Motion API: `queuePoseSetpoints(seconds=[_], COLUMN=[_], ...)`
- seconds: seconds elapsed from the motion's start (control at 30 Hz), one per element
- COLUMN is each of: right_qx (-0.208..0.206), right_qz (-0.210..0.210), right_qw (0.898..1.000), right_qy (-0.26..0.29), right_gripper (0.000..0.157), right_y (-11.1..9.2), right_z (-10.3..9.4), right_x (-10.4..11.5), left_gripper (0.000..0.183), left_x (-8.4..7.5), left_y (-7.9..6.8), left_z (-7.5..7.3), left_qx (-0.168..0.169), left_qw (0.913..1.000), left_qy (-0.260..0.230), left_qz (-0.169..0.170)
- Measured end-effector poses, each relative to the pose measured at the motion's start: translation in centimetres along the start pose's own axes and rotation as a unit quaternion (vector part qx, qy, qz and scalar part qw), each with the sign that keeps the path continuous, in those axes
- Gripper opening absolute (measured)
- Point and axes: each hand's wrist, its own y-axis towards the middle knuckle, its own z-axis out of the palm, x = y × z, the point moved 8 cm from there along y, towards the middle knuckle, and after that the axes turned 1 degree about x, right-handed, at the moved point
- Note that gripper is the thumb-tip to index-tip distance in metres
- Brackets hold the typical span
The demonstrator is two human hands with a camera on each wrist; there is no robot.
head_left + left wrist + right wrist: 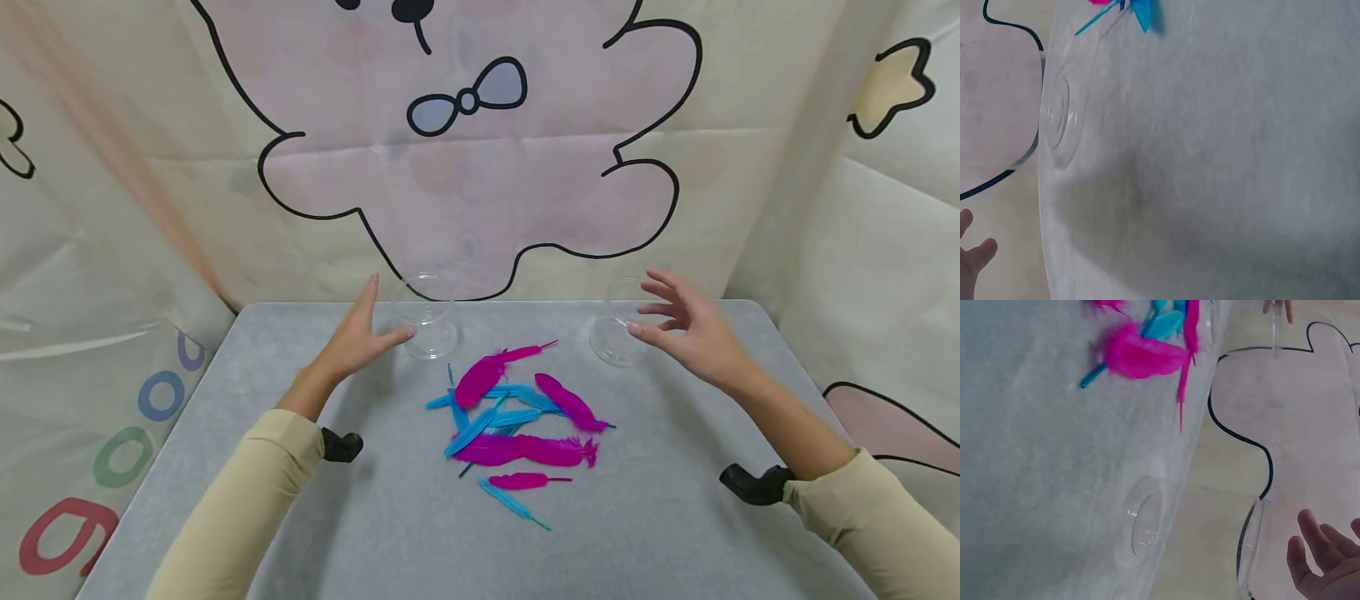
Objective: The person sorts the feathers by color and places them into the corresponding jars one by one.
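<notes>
Two clear, see-through cups stand upright near the table's back edge: a left cup [431, 340] and a right cup [617, 343]. Beside the left cup is my left hand [352, 343], its fingers extended and thumb pointing towards the cup wall. My right hand [693, 337] hovers at the outer side of the right cup, fingers spread and slightly bent. Whether either hand touches its cup is hard to tell in the head view. In the right wrist view the right hand [1325, 565] looks apart from the right cup [1145, 522]. Neither hand grips anything.
Between the cups and nearer me lies a loose pile of blue feathers [474, 427] and magenta feathers [525, 450], several of each, on a grey cloth-covered table [637, 533]. A printed curtain [525, 183] hangs right behind the table and along both sides.
</notes>
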Motion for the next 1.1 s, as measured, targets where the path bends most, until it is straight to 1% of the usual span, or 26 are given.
queuePoseSetpoints(seconds=[0.1,0.17,0.3,0.43,0.6,0.73,0.87,0.97,1.1], right_qx=[0.02,0.033,0.056,0.078,0.106,0.122,0.142,0.156,0.169], right_qz=[0.004,0.006,0.013,0.023,0.027,0.025,0.027,0.032,0.028], right_qw=[1.0,0.999,0.998,0.996,0.994,0.992,0.989,0.987,0.985], right_qy=[0.004,0.005,0.017,0.029,0.025,0.019,0.024,0.029,0.028], right_gripper=[0.07,0.068,0.066,0.066,0.066,0.064,0.066,0.066,0.063], right_y=[-0.2,-0.3,-0.5,-0.6,-0.9,-1.3,-1.7,-2.0,-2.2], right_z=[1.1,1.8,3.4,4.9,6.7,7.9,9.0,9.7,10.5], right_x=[-0.5,-0.9,-1.9,-3.1,-4.2,-4.8,-5.3,-5.8,-6.2], left_gripper=[0.121,0.124,0.123,0.122,0.122,0.121,0.12,0.118,0.116], left_x=[-0.1,-0.1,-0.4,-0.6,-0.6,-0.6,-0.4,-0.3,-0.3], left_y=[0.3,0.5,0.8,0.9,0.9,0.9,1.0,1.1,1.0], left_z=[0.5,0.9,1.5,1.9,2.2,2.6,3.0,3.2,3.3], left_qx=[-0.005,-0.01,-0.019,-0.028,-0.033,-0.039,-0.052,-0.064,-0.075], left_qw=[0.9998,0.9994,0.997,0.9943,0.9911,0.9895,0.9887,0.988,0.9868], left_qy=[-0.017,-0.033,-0.074,-0.103,-0.129,-0.139,-0.14,-0.139,-0.143], left_qz=[-0.003,-0.003,0.002,-0.001,-0.002,-0.006,-0.013,-0.015,-0.017])
